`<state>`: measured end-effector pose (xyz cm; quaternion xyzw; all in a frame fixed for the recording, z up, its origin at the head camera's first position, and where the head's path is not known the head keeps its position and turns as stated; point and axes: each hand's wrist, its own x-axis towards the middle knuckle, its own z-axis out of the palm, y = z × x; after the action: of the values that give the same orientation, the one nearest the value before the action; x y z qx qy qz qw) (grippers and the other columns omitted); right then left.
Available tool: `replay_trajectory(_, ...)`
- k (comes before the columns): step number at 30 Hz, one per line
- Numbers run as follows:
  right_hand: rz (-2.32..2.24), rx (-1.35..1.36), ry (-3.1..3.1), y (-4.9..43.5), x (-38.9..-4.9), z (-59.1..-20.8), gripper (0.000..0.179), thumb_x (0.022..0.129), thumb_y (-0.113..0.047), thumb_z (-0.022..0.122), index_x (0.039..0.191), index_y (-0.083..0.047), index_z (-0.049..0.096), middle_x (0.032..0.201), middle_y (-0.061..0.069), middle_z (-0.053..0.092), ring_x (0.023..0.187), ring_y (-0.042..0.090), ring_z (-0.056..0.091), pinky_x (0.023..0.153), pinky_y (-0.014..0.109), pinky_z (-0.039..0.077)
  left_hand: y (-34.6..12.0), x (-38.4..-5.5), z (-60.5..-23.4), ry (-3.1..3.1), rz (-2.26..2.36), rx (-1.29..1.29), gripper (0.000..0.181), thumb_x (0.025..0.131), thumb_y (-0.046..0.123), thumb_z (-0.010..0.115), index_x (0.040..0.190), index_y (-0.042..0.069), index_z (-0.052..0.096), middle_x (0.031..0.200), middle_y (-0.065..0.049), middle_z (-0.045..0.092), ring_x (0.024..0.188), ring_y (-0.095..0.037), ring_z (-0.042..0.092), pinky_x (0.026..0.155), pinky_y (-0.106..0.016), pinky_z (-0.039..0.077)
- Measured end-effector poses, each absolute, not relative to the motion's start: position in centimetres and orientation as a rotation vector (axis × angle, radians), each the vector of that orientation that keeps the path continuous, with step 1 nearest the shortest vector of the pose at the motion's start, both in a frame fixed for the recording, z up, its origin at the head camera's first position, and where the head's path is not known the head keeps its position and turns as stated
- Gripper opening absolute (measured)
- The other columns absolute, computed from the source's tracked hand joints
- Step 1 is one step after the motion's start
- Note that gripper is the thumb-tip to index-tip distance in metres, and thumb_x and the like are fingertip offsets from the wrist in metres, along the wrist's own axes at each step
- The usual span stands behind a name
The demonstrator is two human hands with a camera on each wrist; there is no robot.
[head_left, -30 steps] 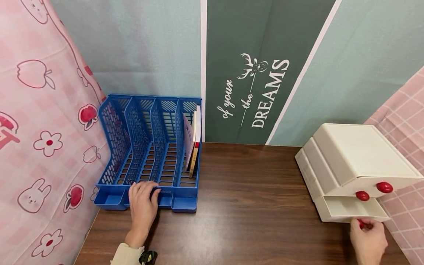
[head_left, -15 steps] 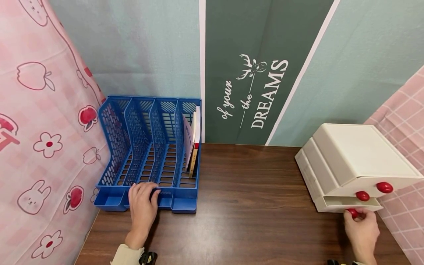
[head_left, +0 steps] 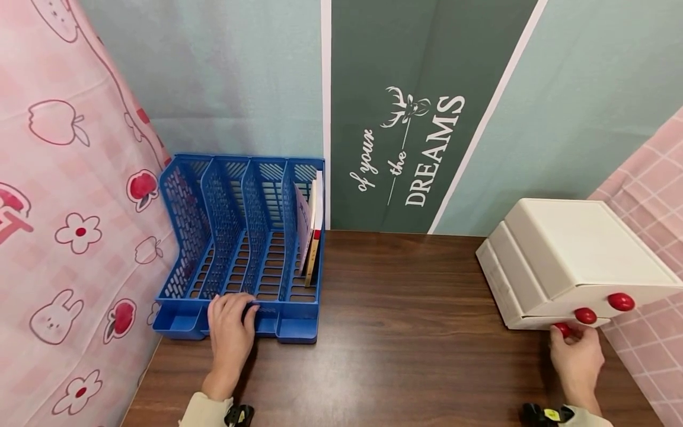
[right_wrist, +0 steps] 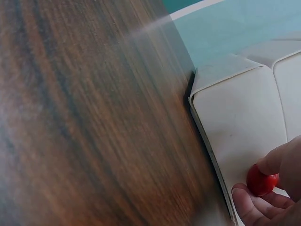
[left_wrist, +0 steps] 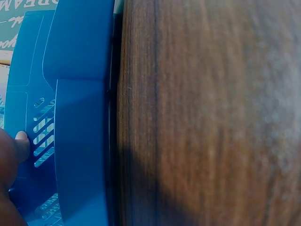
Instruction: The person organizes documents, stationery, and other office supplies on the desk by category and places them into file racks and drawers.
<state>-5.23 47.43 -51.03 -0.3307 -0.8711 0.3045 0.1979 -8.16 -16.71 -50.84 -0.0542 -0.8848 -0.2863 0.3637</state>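
In the head view my right hand (head_left: 578, 356) pinches the round red knob (head_left: 562, 330) of the lowest drawer (head_left: 533, 322) in a white drawer unit (head_left: 619, 243). The drawer front sits flush, or nearly so, beneath the one above. Up close in the right wrist view, thumb and fingers are around the knob (right_wrist: 261, 180). My left hand (head_left: 230, 329) grips the front edge of a blue file rack (head_left: 184, 303), fingers over the rim. The thumb (left_wrist: 22, 146) lies against the slotted front panel in the left wrist view; the other fingertips are hidden there.
Thin books (head_left: 312, 237) stand in the rack's rightmost compartment. Two more red knobs, one upper (head_left: 621, 302) and one middle (head_left: 586, 315), stick out of the drawer unit. Brown wooden table (head_left: 395, 332) lies between both. Printed cloths (head_left: 80, 178) hang at the sides and back.
The lowest drawer has slid inward from open to closed or nearly closed, with my right hand moving along on its knob. My left hand has stayed on the rack.
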Motion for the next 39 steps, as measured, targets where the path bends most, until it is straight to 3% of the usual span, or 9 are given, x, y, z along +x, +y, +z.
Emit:
replay_trajectory(19, 0.836, -0.93, -2.46, 47.5, -5.5, -51.4, 0.04, 0.095, -0.019, 0.061, 0.123, 0.007, 0.051, 0.098, 0.024, 0.06, 0.063, -0.019, 0.028, 0.065, 0.026, 0.035, -16.8, -8.2, -50.8, -2.265, -0.729, -0.146, 0.02, 0.078, -0.007, 0.081, 0.094, 0.001, 0.072, 0.099, -0.018, 0.073, 0.102, -0.04, 0.057, 0.107, -0.064, 0.029)
replay_trajectory(27, 0.84, -0.927, -2.493, 47.5, -5.2, -51.1, 0.045, 0.096, -0.022, 0.06, 0.128, 0.008, 0.051, 0.115, 0.03, 0.059, 0.064, -0.022, 0.027, 0.066, 0.026, 0.035, -16.7, -8.1, -50.9, -2.264, -0.736, -0.143, 0.02, 0.078, -0.007, 0.081, 0.094, 0.0, 0.073, 0.099, -0.018, 0.073, 0.103, -0.04, 0.057, 0.107, -0.063, 0.029)
replay_trajectory(30, 0.831, -0.927, -2.513, 47.4, -5.2, -50.9, 0.046, 0.095, -0.023, 0.06, 0.129, 0.008, 0.052, 0.115, 0.03, 0.059, 0.068, -0.008, 0.042, 0.069, 0.032, 0.036, -16.7, -8.2, -50.9, -2.26, -0.737, -0.149, 0.02, 0.079, -0.007, 0.081, 0.095, 0.0, 0.073, 0.1, -0.018, 0.073, 0.103, -0.04, 0.057, 0.107, -0.063, 0.029)
replay_trajectory(32, 0.829, -0.915, -2.527, 47.3, -5.2, -50.6, 0.046, 0.094, -0.021, 0.061, 0.128, 0.009, 0.054, 0.113, 0.031, 0.058, 0.079, 0.014, 0.054, 0.073, 0.04, 0.037, -16.7, -8.2, -50.9, -2.249, -0.735, -0.156, 0.02, 0.078, -0.006, 0.082, 0.094, 0.001, 0.073, 0.099, -0.017, 0.073, 0.102, -0.04, 0.057, 0.106, -0.064, 0.03)
replay_trajectory(35, 0.837, -0.894, -2.538, 47.3, -5.1, -50.1, 0.046, 0.092, -0.018, 0.06, 0.127, 0.012, 0.055, 0.113, 0.035, 0.057, 0.1, 0.045, 0.053, 0.082, 0.053, 0.037, -16.7, -8.2, -50.9, -2.234, -0.729, -0.17, 0.02, 0.078, -0.006, 0.082, 0.093, 0.002, 0.073, 0.098, -0.017, 0.073, 0.1, -0.04, 0.058, 0.104, -0.065, 0.031)
replay_trajectory(39, 0.865, -0.891, -2.521, 46.9, -4.8, -49.4, 0.049, 0.092, -0.016, 0.06, 0.13, 0.014, 0.052, 0.115, 0.037, 0.055, 0.113, 0.053, 0.048, 0.092, 0.06, 0.034, -17.1, -8.2, -50.7, -2.251, -0.708, -0.185, 0.02, 0.077, -0.005, 0.082, 0.093, 0.002, 0.073, 0.097, -0.017, 0.073, 0.099, -0.04, 0.058, 0.103, -0.065, 0.031)
